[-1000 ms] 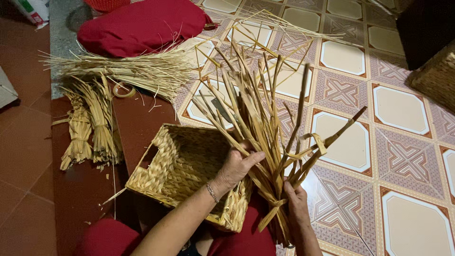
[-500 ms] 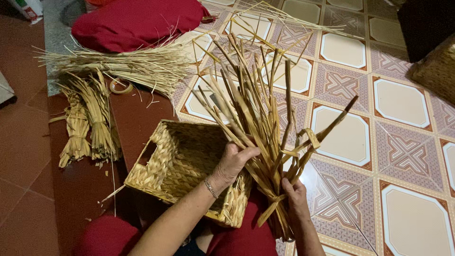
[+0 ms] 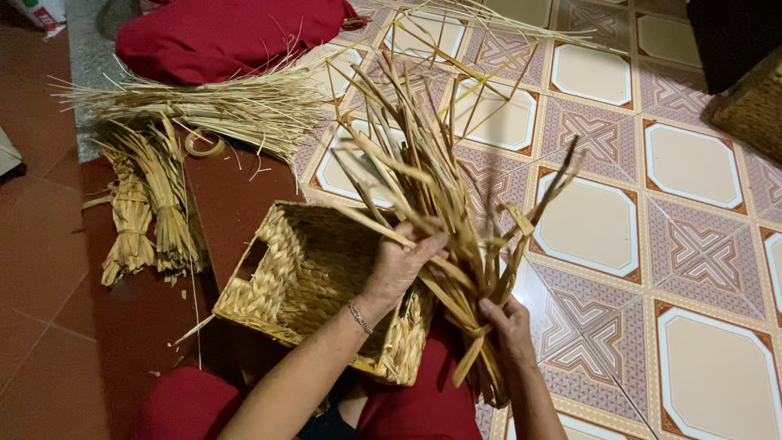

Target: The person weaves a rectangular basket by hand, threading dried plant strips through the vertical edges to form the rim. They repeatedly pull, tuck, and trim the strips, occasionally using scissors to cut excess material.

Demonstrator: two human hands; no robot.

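Over the person's lap, a half-woven straw basket (image 3: 314,285) rests tilted on red-clad knees, its open mouth turned up and to the left. Loose flat straw strands (image 3: 423,175) fan upward from its right wall. The left hand (image 3: 401,262) lies on the basket's near rim, fingers (image 3: 430,243) curled together over several strands at their base. The right hand (image 3: 507,319) sits lower, just beside the basket's corner, its fingers closed around the gathered lower ends of the bunch.

As a judgement: the strands look stiff and dry, so a sharp bend near the rim could crack one, and a slack hold by the right hand could let the bunch spring apart and loosen the last rows. The basket balances only on the knees and could tip toward the tiled floor (image 3: 700,244).

Up at the far left corner, part of a white package (image 3: 42,11) with coloured print shows on the floor, too cropped to tell more. A roll of tape (image 3: 204,143) lies near tied straw bundles (image 3: 147,208), below a red cushion (image 3: 228,37). No signs are visible.
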